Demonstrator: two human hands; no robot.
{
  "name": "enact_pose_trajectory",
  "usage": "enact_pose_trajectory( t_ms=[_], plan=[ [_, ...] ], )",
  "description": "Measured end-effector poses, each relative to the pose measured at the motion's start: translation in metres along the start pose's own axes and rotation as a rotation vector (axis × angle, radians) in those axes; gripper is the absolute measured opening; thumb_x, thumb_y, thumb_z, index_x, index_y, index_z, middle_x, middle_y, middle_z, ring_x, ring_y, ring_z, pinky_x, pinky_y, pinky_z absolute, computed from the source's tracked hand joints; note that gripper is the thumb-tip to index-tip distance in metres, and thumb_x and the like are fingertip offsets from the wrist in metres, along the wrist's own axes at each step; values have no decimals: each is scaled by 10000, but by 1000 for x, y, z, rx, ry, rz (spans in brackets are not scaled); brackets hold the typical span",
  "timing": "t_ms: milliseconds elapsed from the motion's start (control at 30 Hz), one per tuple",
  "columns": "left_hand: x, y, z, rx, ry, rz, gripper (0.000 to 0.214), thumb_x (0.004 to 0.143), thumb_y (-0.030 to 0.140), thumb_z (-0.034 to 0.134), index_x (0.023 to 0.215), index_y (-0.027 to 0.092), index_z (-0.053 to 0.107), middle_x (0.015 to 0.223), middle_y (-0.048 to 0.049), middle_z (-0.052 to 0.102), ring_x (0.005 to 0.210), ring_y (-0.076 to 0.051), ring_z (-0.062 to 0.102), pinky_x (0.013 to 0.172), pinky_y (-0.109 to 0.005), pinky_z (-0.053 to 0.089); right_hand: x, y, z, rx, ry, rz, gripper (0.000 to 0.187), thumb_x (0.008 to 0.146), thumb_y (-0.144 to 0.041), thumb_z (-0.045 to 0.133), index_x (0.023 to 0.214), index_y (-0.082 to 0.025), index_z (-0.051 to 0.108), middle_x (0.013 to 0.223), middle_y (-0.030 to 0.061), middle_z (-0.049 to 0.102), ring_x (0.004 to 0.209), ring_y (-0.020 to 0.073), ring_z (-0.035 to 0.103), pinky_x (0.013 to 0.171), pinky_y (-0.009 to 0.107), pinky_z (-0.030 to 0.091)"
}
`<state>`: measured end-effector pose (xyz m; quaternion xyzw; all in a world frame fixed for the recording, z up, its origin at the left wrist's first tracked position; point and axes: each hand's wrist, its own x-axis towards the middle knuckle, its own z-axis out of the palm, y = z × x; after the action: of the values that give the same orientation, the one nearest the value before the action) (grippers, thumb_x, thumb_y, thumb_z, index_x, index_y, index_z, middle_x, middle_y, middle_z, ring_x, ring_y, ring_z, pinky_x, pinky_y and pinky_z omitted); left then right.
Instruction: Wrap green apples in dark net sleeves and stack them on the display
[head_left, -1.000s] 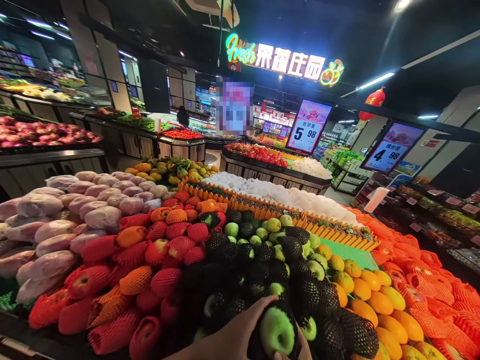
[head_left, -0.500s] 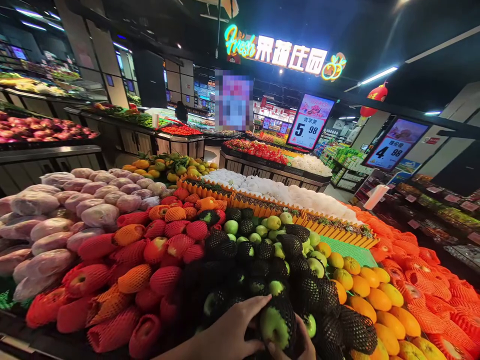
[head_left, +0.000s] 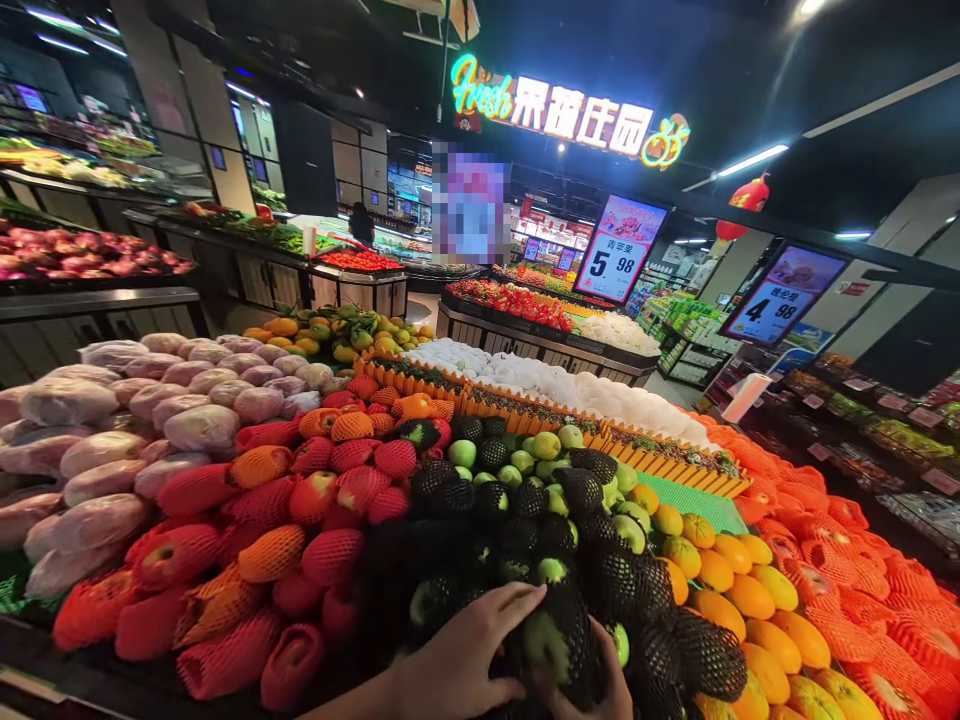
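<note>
At the bottom middle, a green apple (head_left: 546, 642) in a black foam net sits between my two hands. My left hand (head_left: 461, 655) curves around its left side, with fingertips on the top of the net and the thumb low at the side. Along the right and lower side, my right hand (head_left: 604, 685) grips it, its fingers partly hidden behind the fruit. The green face of the apple looks dim and smeared, and black netting covers most of its right side. Beneath and around my hands lie more netted green apples (head_left: 431, 602).
Red-netted apples (head_left: 277, 665) lie left of my hands, wrapped pinkish fruit (head_left: 97, 520) farther left. Oranges (head_left: 776, 645) and orange-netted fruit (head_left: 847, 580) are on the right. A yellow picket divider (head_left: 540, 415) runs behind, with white-wrapped fruit (head_left: 525, 380) beyond. Price screens (head_left: 621, 248) hang above.
The green face of the apple shows less, and more dark netting surrounds it. Both hands keep almost the same place, and the camera view has shifted slightly.
</note>
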<state>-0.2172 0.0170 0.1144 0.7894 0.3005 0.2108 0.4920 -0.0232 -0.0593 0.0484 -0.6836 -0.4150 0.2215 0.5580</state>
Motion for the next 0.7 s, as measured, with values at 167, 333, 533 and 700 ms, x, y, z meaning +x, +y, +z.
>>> enact_pose_trajectory(
  t_ms=[167,333,533,700],
  plan=[
    [5,-18,10,73,60,93,1160,599,289,843,1577,298,218,1524,-132,339,1393,-361,385,1167,-508,342,1,-10,14,96,-102,-2,775,573,-437,870,1240,-199,555,1178,101,701,1102,320,658,973,397,528],
    [5,-25,-4,38,222,163,970,545,325,866,1413,240,444,1382,-121,445,1254,-334,493,1099,-437,410,2,-24,17,157,-351,-84,988,627,-424,878,1433,-217,345,1344,134,570,1249,328,560,1030,423,491],
    [7,-39,-43,11,383,131,872,603,302,837,1361,207,417,1327,-104,524,1236,-297,523,1106,-419,402,41,-22,26,-131,-318,-296,629,872,-500,656,1404,-236,449,1392,142,548,1316,328,502,1114,531,384],
    [41,-50,-91,78,426,62,821,626,291,814,1335,150,424,1340,-133,549,1249,-301,529,1125,-448,384,77,22,54,-595,-178,-483,664,837,-597,657,1315,-142,588,1518,220,432,1429,449,304,1107,652,321]
  ],
)
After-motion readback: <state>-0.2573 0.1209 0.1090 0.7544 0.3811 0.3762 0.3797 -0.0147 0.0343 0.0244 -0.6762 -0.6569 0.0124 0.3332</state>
